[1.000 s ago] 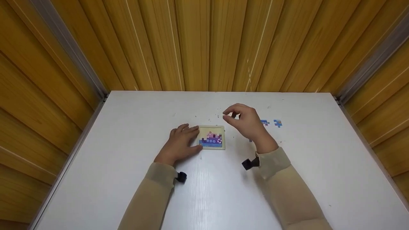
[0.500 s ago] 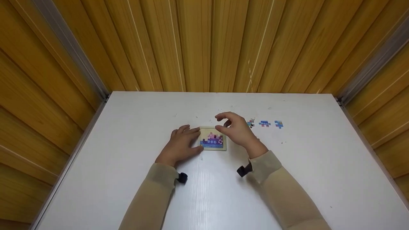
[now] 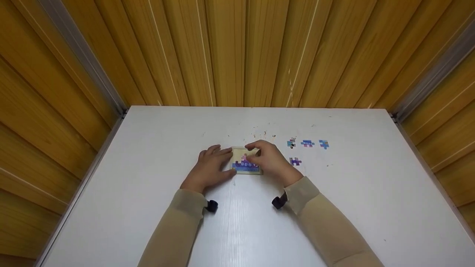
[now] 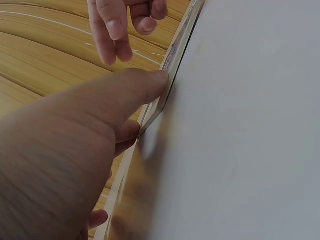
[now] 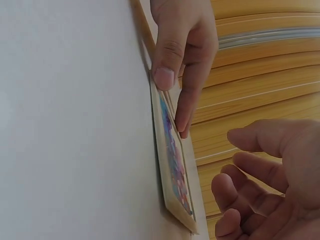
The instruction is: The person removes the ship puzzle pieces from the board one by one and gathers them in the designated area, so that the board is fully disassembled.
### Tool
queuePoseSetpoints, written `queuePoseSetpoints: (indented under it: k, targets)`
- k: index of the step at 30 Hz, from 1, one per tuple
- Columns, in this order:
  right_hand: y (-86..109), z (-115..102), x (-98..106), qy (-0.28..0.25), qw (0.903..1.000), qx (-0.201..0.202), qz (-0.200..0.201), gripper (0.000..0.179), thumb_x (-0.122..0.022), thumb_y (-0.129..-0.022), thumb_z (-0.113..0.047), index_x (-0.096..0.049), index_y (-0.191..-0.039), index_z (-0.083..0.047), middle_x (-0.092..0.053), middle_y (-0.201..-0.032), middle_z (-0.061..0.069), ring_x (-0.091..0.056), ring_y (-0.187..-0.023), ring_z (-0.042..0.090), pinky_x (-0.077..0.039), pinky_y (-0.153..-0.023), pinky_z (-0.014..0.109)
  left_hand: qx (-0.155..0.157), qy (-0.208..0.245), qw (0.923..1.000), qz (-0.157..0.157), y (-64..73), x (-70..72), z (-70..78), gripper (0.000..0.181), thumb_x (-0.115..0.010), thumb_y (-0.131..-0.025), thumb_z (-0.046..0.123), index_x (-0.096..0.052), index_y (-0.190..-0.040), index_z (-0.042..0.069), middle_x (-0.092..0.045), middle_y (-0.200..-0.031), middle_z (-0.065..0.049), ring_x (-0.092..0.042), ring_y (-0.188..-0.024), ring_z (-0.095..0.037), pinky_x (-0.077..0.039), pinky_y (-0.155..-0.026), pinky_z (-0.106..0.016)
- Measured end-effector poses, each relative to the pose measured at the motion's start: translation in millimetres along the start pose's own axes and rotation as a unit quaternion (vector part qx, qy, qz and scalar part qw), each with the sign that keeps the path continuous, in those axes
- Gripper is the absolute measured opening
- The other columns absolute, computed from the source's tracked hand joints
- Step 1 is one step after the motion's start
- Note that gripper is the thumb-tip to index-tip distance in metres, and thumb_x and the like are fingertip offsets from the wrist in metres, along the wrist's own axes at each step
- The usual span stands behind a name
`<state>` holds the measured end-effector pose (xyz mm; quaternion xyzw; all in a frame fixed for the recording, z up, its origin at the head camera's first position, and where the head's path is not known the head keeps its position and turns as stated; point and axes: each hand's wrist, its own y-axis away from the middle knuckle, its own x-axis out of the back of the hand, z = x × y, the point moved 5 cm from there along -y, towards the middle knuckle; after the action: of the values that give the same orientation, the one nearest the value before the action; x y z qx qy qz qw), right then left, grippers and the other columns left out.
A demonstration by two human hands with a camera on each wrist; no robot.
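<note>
A small pale puzzle frame point(image 3: 248, 172) lies on the table, partly filled with a pink, purple and blue boat picture. My left hand point(image 3: 207, 168) holds its left side, thumb at the near corner and fingers at the far one. In the left wrist view, that thumb point(image 4: 145, 87) presses against the frame's edge. Over the frame's right part is my right hand point(image 3: 272, 161), hiding some of the picture. Its thumb and fingers are loosely bent and apart in the right wrist view, where no piece shows between the fingers point(image 5: 260, 170).
Several loose jigsaw pieces lie right of the frame: a blue-and-pink one point(image 3: 307, 143), a blue one point(image 3: 324, 144), a multicoloured one point(image 3: 291, 143) and a purple one point(image 3: 295, 161). Small specks dot the white table point(image 3: 167, 141). Wood-patterned walls point(image 3: 226, 55) stand behind and at both sides.
My right hand has moved left and toward me, from beyond the frame's right side to over it. The loose pieces it covered now show. My left hand stays on the frame.
</note>
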<state>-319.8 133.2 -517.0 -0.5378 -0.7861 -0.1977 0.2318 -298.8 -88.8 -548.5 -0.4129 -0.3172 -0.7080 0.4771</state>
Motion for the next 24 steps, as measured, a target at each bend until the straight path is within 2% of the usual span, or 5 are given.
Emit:
queuePoseSetpoints:
  k: [7, 11, 15, 18, 24]
  targets:
    - [-2.8, 7, -11, 0.042, 0.9989, 0.018, -0.011, 0.043, -0.078, -0.107, -0.020, -0.073, -0.148, -0.006, -0.071, -0.141, 0.013, -0.066, -0.117, 0.027, -0.058, -0.109, 0.051, -0.017, -0.005, 0.9998, 0.005, -1.3, -1.5, -1.6, 0.076, -0.072, -0.104, 0.059, -0.056, -0.169, 0.024, -0.047, -0.181, 0.009, -0.026, -0.176, -0.028, -0.021, -0.143, -0.060]
    - [-4.5, 8, -15, 0.065, 0.9975, 0.024, -0.010, 0.043, -0.079, -0.106, -0.020, -0.074, -0.147, -0.004, -0.066, -0.141, 0.015, -0.064, -0.112, 0.025, -0.057, -0.106, 0.049, -0.021, -0.009, 0.9997, 0.008, -1.5, -1.4, -2.0, 0.076, -0.071, -0.104, 0.060, -0.055, -0.169, 0.024, -0.048, -0.180, 0.009, -0.027, -0.176, -0.029, -0.021, -0.142, -0.060]
    - [-5.4, 9, -19, 0.080, 0.9966, 0.018, -0.015, 0.050, -0.078, -0.107, -0.020, -0.069, -0.152, -0.002, -0.061, -0.145, 0.016, -0.063, -0.109, 0.023, -0.056, -0.102, 0.046, -0.023, -0.011, 0.9996, 0.011, -0.8, 0.1, -1.0, 0.076, -0.071, -0.104, 0.059, -0.056, -0.169, 0.023, -0.048, -0.180, 0.008, -0.028, -0.176, -0.030, -0.022, -0.142, -0.061]
    - [-5.4, 11, -21, 0.085, 0.9962, 0.011, -0.020, 0.055, -0.077, -0.107, -0.021, -0.064, -0.157, -0.001, -0.057, -0.148, 0.016, -0.063, -0.113, 0.023, -0.056, -0.106, 0.046, -0.024, -0.010, 0.9996, 0.012, 0.1, 1.1, -0.1, 0.075, -0.072, -0.104, 0.058, -0.057, -0.168, 0.022, -0.048, -0.180, 0.007, -0.028, -0.175, -0.030, -0.023, -0.141, -0.062]
    - [-4.7, 11, -23, 0.097, 0.9948, 0.020, -0.025, 0.052, -0.076, -0.107, -0.019, -0.067, -0.153, 0.003, -0.056, -0.147, 0.020, -0.063, -0.124, 0.031, -0.054, -0.118, 0.052, -0.025, -0.016, 0.9994, 0.014, 0.1, 0.5, 0.7, 0.074, -0.072, -0.104, 0.058, -0.058, -0.168, 0.023, -0.049, -0.180, 0.008, -0.029, -0.175, -0.030, -0.024, -0.141, -0.061]
